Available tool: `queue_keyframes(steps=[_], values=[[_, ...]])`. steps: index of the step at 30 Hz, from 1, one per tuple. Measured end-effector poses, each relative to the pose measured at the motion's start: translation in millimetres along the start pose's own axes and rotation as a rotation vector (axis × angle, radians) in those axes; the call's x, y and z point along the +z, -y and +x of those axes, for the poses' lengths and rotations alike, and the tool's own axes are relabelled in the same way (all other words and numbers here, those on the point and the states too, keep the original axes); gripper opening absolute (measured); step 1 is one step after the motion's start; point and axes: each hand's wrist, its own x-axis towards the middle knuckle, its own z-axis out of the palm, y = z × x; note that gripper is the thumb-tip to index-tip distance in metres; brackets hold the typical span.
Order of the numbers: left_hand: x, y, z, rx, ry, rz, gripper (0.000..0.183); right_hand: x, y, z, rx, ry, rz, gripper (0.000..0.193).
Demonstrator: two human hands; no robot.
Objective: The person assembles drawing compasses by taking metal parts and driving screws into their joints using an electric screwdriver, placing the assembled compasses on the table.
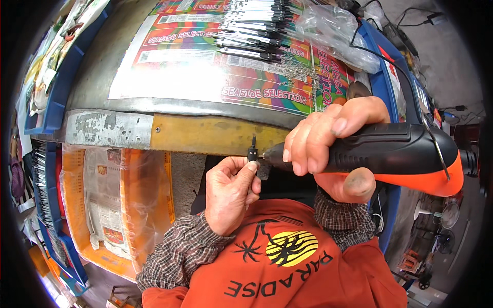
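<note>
My left hand [229, 194] pinches a small black plastic piece [252, 154] between thumb and fingertips, a thin stem pointing up from it. An electric screwdriver [395, 154], black with an orange underside, lies level in my right hand [328, 138]; fingers wrap over its body and the thumb is below. Its tip points left and meets the black piece, or nearly so; contact is too small to tell. Beyond both hands, a row of slim white-and-black pen-like parts [254, 36] lies on a colourful printed sheet [174, 77]. Several tiny metal screws [298, 74] are scattered beside them.
The worktable's front edge carries a yellow strip [205, 134]. An orange crate [146, 205] lined with plastic and newspaper stands below left. Blue trays [67, 87] hold parts at the left; a clear plastic bag [336, 36] and a cable lie at the right.
</note>
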Motion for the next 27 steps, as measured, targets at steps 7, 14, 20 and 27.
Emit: queue_keyframes(steps=[7, 14, 20, 27], values=[[1.4, -0.6, -1.0, -0.004, -0.001, 0.028, 0.013, 2.4, -6.5, 1.0, -0.002, -0.034, 0.003, 0.049], [0.7, 0.9, -1.2, 0.001, 0.008, 0.004, 0.013, 3.5, -7.7, 2.3, 0.002, -0.024, 0.018, 0.048], [0.3, 1.8, 0.3, 0.008, 0.022, -0.062, 0.009, 5.1, -9.4, 4.3, 0.004, -0.007, 0.003, 0.046], [5.7, 1.0, -2.0, 0.014, -0.030, -0.119, 0.009, 21.0, -7.8, 8.2, 0.092, -0.148, -0.060, 0.044]])
